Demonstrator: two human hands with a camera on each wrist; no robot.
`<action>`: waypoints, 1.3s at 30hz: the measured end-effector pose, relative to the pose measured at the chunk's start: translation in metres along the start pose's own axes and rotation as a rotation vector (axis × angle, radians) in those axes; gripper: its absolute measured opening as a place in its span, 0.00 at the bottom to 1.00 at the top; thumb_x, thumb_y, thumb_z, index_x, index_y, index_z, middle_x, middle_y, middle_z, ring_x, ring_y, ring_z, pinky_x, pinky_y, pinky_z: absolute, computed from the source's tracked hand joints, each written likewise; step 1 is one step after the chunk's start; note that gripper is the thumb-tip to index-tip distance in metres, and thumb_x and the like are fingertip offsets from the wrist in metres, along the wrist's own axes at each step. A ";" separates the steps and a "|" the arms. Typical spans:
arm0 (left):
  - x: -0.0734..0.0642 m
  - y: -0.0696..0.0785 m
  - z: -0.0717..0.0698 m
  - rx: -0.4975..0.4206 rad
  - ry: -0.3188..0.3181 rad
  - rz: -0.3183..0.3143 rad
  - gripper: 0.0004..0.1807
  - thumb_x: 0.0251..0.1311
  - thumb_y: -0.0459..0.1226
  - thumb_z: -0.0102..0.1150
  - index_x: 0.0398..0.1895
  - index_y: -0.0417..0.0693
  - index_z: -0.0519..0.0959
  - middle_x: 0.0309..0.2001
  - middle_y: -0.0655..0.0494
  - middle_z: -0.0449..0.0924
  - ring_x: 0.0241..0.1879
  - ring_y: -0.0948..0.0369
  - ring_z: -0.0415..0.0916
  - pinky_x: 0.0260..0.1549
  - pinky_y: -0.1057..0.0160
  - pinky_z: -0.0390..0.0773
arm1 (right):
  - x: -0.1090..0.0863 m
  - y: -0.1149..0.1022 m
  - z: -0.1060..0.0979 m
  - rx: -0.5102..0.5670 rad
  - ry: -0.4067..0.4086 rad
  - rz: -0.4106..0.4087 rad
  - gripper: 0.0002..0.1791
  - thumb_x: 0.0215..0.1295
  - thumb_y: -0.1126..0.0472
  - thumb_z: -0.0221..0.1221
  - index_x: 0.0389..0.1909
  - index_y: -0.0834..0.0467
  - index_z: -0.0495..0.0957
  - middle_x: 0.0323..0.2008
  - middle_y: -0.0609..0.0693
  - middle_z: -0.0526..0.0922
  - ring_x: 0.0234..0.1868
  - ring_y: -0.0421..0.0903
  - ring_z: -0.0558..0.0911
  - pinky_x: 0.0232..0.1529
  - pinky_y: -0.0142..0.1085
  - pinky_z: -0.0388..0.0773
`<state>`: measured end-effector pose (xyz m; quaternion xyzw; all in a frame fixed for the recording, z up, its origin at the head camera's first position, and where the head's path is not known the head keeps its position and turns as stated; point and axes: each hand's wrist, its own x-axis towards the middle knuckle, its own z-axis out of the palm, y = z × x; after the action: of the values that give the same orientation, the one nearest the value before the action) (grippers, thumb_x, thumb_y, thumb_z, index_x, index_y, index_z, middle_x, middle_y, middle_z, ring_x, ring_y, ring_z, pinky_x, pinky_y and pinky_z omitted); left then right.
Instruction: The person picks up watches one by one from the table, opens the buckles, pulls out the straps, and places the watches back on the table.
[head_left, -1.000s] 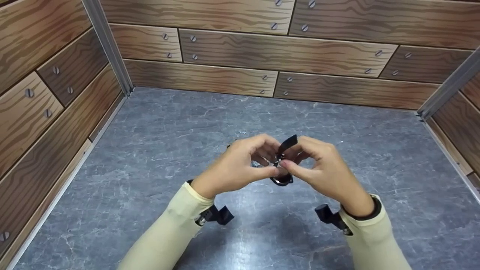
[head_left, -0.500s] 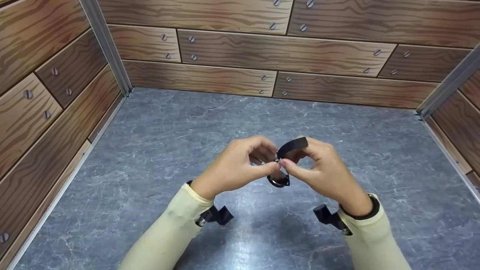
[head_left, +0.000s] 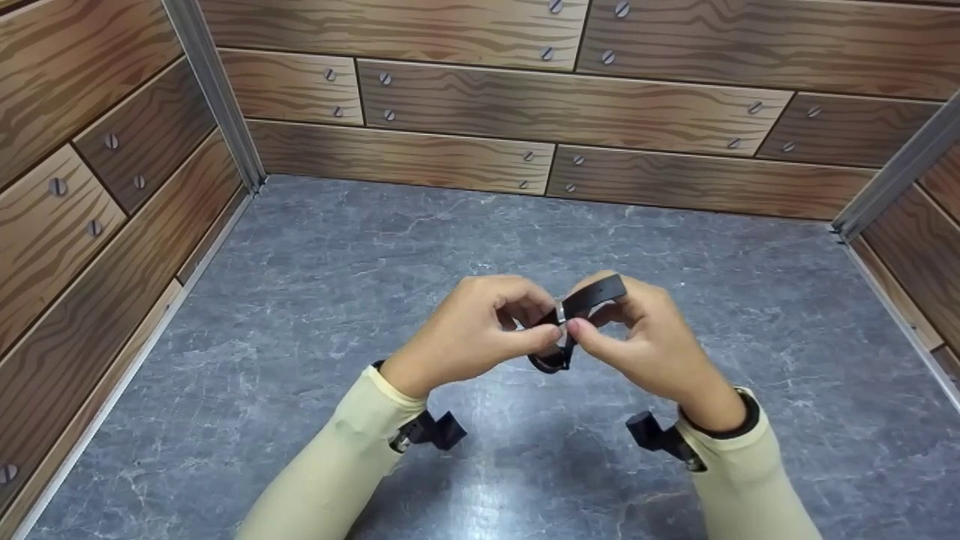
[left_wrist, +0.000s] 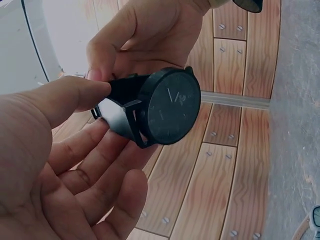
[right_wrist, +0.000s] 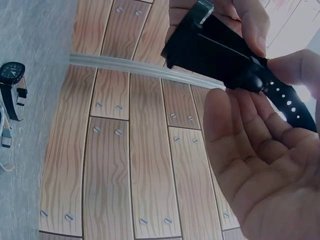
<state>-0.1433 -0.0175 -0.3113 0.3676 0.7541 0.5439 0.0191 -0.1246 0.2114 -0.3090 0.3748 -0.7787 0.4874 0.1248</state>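
Between both hands a black wristwatch (left_wrist: 172, 107) is held up above the table, its round dark dial showing in the left wrist view. The left hand (head_left: 480, 322) pinches the strap with thumb and fingertips. Opposite it, the right hand (head_left: 645, 330) pinches the strap close to the buckle (head_left: 560, 311). A free strap end (head_left: 600, 292) sticks out past the buckle to the right, over the right fingers. Punched holes (right_wrist: 289, 102) run along the strap in the right wrist view. The fingers partly cover the buckle area.
On the grey marbled table (head_left: 360, 247) lie a black watch (right_wrist: 12, 75) and, beside it, a partly seen pale-strapped watch (right_wrist: 5, 135). They are seen in the wrist views only. Wood-patterned walls (head_left: 450, 97) with metal corner posts enclose the table.
The strap's free end has swung to the right and reaches farther past the buckle. Below the thumbs, the watch's loop has turned slightly and shifted left. Both hands stay almost in place.
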 end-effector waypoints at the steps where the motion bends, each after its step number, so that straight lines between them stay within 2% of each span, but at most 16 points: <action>1: 0.000 0.000 0.000 -0.001 -0.002 0.000 0.06 0.64 0.38 0.70 0.42 0.49 0.87 0.33 0.64 0.84 0.33 0.66 0.81 0.35 0.62 0.84 | 0.000 0.000 0.000 0.006 0.001 0.005 0.12 0.65 0.77 0.64 0.44 0.59 0.83 0.41 0.52 0.85 0.38 0.43 0.84 0.41 0.33 0.84; 6: 0.000 0.001 -0.001 0.007 -0.012 0.012 0.06 0.64 0.37 0.70 0.42 0.49 0.87 0.33 0.63 0.84 0.33 0.66 0.81 0.35 0.63 0.84 | 0.000 0.000 0.000 0.021 -0.024 0.053 0.15 0.64 0.74 0.66 0.50 0.59 0.82 0.41 0.51 0.86 0.38 0.43 0.86 0.41 0.33 0.84; 9: 0.000 0.000 -0.001 0.018 -0.014 0.014 0.06 0.64 0.37 0.70 0.43 0.49 0.87 0.33 0.64 0.84 0.32 0.66 0.80 0.35 0.63 0.83 | 0.000 -0.001 0.000 0.017 -0.026 0.063 0.17 0.64 0.74 0.66 0.52 0.59 0.83 0.41 0.51 0.87 0.37 0.43 0.87 0.38 0.34 0.85; 14: -0.001 -0.001 0.000 0.050 -0.015 -0.007 0.06 0.65 0.38 0.68 0.43 0.50 0.87 0.33 0.64 0.84 0.33 0.67 0.80 0.36 0.64 0.83 | -0.001 -0.002 0.000 -0.024 -0.012 0.050 0.14 0.64 0.73 0.67 0.48 0.57 0.86 0.39 0.49 0.87 0.34 0.42 0.86 0.31 0.33 0.84; 19: 0.000 -0.001 0.000 0.040 -0.020 -0.013 0.05 0.65 0.38 0.69 0.43 0.50 0.86 0.33 0.64 0.84 0.33 0.66 0.81 0.36 0.63 0.84 | 0.000 -0.001 -0.001 -0.034 -0.003 0.030 0.13 0.64 0.73 0.67 0.46 0.57 0.85 0.37 0.51 0.87 0.32 0.41 0.84 0.29 0.32 0.83; 25: -0.001 -0.001 -0.002 0.019 -0.023 -0.014 0.06 0.65 0.37 0.69 0.43 0.49 0.86 0.34 0.64 0.85 0.33 0.67 0.83 0.36 0.63 0.84 | 0.000 0.000 -0.001 -0.018 0.013 0.024 0.13 0.64 0.75 0.65 0.46 0.58 0.84 0.38 0.52 0.86 0.30 0.41 0.82 0.30 0.31 0.81; 32: -0.001 0.001 -0.002 0.060 -0.011 0.009 0.12 0.67 0.42 0.69 0.50 0.51 0.84 0.38 0.66 0.86 0.39 0.70 0.82 0.44 0.65 0.83 | 0.000 0.001 -0.002 -0.001 0.006 0.020 0.14 0.65 0.76 0.64 0.48 0.58 0.84 0.38 0.51 0.86 0.29 0.41 0.80 0.29 0.31 0.79; 39: -0.002 0.002 -0.002 0.080 0.019 0.034 0.10 0.66 0.45 0.70 0.44 0.51 0.85 0.36 0.67 0.87 0.36 0.71 0.82 0.40 0.66 0.83 | 0.000 0.002 -0.002 0.023 -0.009 0.042 0.14 0.66 0.75 0.64 0.48 0.58 0.83 0.39 0.51 0.86 0.32 0.42 0.82 0.35 0.32 0.82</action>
<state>-0.1420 -0.0197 -0.3099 0.3757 0.7691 0.5170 -0.0124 -0.1257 0.2132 -0.3094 0.3620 -0.7812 0.4972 0.1069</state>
